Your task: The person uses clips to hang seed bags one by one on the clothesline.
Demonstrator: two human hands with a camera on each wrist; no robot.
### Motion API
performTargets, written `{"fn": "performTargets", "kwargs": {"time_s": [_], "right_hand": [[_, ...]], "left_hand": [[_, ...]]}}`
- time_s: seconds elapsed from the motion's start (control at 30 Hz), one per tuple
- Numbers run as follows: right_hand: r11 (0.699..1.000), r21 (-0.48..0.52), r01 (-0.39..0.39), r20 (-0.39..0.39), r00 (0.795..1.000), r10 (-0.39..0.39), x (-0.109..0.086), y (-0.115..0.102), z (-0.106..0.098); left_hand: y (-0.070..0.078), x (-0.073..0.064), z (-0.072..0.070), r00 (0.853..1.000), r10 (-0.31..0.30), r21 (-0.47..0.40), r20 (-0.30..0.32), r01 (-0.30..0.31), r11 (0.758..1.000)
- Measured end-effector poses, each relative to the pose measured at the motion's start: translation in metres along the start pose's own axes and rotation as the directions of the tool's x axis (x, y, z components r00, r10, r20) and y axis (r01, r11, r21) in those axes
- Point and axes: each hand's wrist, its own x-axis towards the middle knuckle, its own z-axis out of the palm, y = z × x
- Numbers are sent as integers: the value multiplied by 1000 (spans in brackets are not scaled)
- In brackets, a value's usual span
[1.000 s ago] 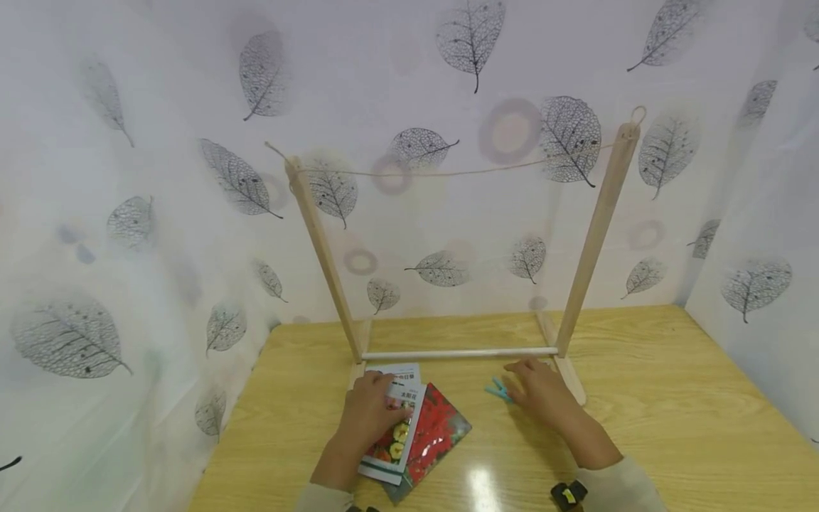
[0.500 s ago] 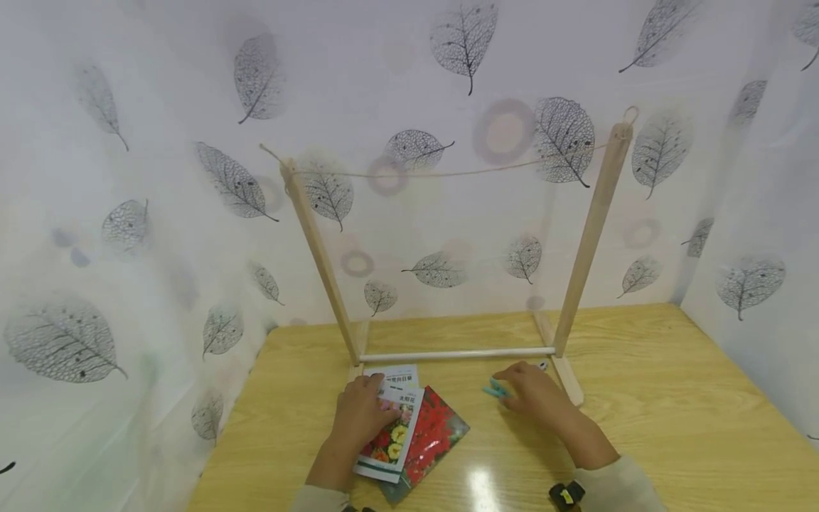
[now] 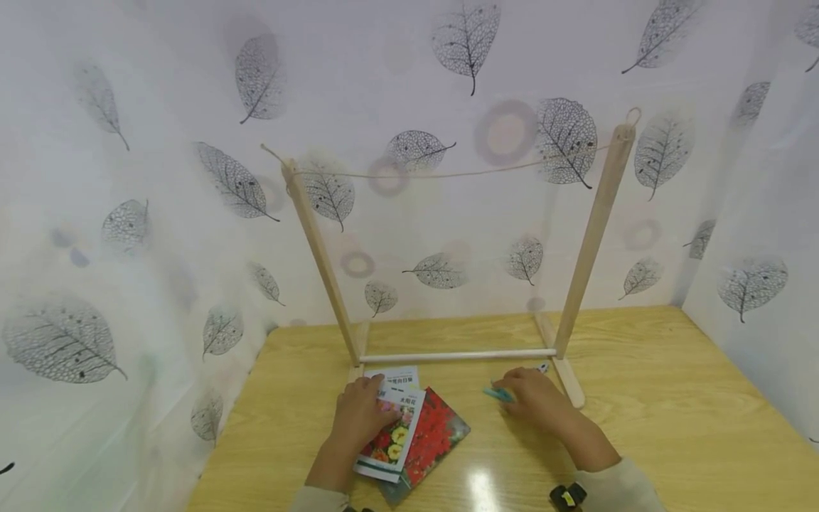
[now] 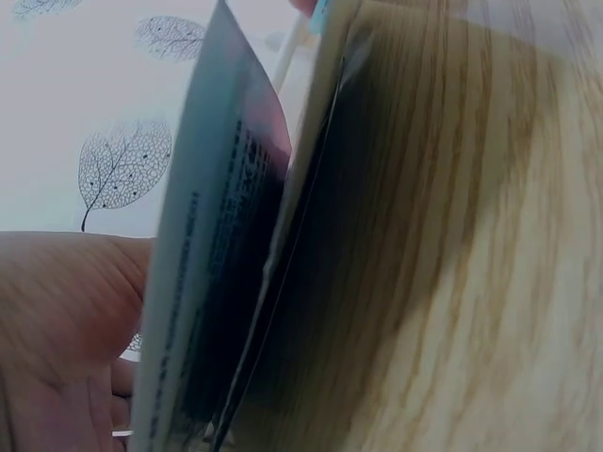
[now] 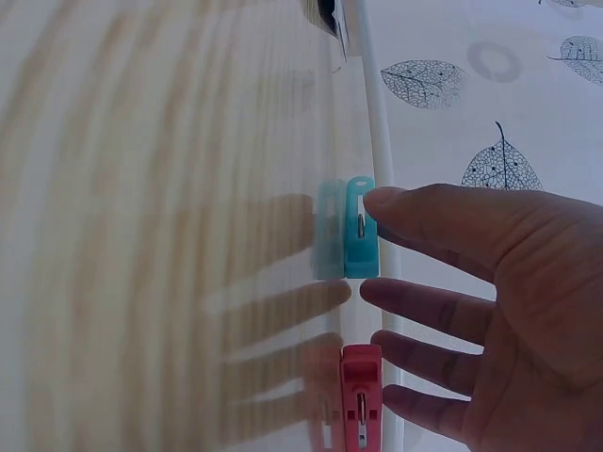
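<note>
My left hand (image 3: 360, 414) grips a seed packet (image 3: 397, 444) with yellow and red flowers and a white border, thumb across its front. Under it lie a red-flowered packet (image 3: 440, 430) and, at the back, another white-topped packet (image 3: 404, 374). Seen from the left wrist, the packet (image 4: 184, 254) stands tilted up from the table. My right hand (image 3: 539, 400) is beside a teal clothespin (image 5: 361, 235) lying on the table. The thumb touches its end, with the other fingers extended and spread. A pink clothespin (image 5: 362, 395) lies near the fingertips, hidden under the hand in the head view.
A wooden frame has two posts (image 3: 598, 235), a white bottom rod (image 3: 457, 355) and a string (image 3: 441, 175) tied between the tops. Its foot (image 3: 568, 380) reaches forward, right of my right hand. A leaf-patterned curtain (image 3: 448, 220) surrounds the wooden table (image 3: 646, 398).
My right fingers closed in on the teal clothespin, then drew slightly back to the right. The clothespin has turned and looks narrower now. My left hand stays on the packet.
</note>
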Motion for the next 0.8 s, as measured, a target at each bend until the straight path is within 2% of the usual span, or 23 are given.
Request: {"fn": "performTargets", "kwargs": {"time_s": [0.17, 0.33, 0.57, 0.8], "right_hand": [[1000, 13, 25, -2, 1000, -25, -1, 1, -2], [998, 10, 62, -7, 998, -62, 1, 1, -2], [1000, 17, 13, 7, 1000, -13, 0, 0, -4], [998, 70, -4, 24, 1000, 3, 0, 0, -5]], "left_hand": [[0, 1, 0, 1000, 9, 12, -9, -9, 1000], [-1, 1, 2, 1000, -19, -22, 1, 19, 1000], [-4, 3, 4, 1000, -28, -59, 8, 29, 998], [-5, 5, 6, 1000, -11, -65, -26, 9, 998]]}}
